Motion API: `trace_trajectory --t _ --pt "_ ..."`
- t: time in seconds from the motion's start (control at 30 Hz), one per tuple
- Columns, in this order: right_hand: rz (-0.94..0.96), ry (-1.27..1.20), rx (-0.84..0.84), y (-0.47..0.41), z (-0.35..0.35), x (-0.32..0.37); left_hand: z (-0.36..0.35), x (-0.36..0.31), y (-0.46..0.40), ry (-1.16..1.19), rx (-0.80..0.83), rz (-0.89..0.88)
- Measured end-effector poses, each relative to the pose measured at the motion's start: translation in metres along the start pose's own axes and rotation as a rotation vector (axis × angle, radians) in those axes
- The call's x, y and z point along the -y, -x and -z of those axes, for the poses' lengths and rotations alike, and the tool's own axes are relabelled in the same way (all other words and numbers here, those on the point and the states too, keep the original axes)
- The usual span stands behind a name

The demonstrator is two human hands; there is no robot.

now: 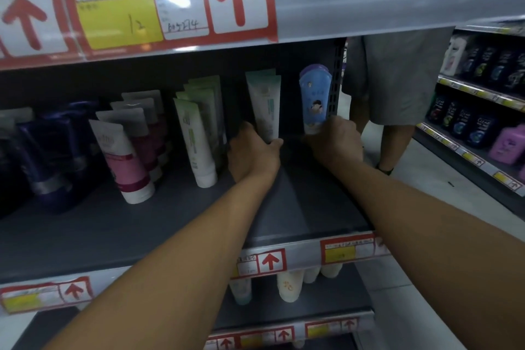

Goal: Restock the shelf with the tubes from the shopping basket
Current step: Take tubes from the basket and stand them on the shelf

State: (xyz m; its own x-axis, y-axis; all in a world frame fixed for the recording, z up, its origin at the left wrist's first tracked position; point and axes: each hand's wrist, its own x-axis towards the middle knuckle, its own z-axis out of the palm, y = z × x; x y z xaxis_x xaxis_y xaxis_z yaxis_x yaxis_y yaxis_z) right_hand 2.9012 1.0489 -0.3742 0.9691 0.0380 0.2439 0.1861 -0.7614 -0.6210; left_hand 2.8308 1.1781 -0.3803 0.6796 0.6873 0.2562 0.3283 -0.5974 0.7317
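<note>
At the left hand (pixel 251 150), the tube (pixel 265 106) is white with pale green print. At the right hand (pixel 336 140), the tube (pixel 314 98) is blue with a purple top and a cartoon figure. Left of both, the tubes (pixel 125 156) are white and pink.

Both arms reach into the dark shelf (pixel 284 207) at mid-frame. The left hand (pixel 251 155) holds the foot of a pale green-and-white tube (pixel 265 106) standing cap-down; the right hand (pixel 336 142) grips the base of a blue tube (pixel 314 99) just beside the shelf's right end post. To the left stand rows of green tubes (pixel 196 136), pink tubes (pixel 125 156) and dark purple tubes (pixel 48 156). Upper left — a red-arrowed price label (pixel 167 8). At right, a person's legs (pixel 395 99) in grey shorts.
</note>
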Motion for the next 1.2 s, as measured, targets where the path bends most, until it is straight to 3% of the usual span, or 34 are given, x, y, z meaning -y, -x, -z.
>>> trace_trajectory --t 0.6,0.9,1.07,1.2 --pt "0.011 0.007 -0.009 -0.001 -0.004 -0.006 0.006 -0.001 0.006 -0.033 0.044 0.007" --pt "0.091 0.126 0.145 0.052 0.025 -0.002 0.041 0.007 0.049 -0.13 0.209 -0.232" --pt "0.138 0.209 0.163 0.1 0.052 0.005 0.079 0.013 0.083 -0.159 0.217 -0.387" --pt "0.176 0.228 0.14 0.138 0.072 0.013 0.117 0.013 0.106 -0.137 0.206 -0.401"
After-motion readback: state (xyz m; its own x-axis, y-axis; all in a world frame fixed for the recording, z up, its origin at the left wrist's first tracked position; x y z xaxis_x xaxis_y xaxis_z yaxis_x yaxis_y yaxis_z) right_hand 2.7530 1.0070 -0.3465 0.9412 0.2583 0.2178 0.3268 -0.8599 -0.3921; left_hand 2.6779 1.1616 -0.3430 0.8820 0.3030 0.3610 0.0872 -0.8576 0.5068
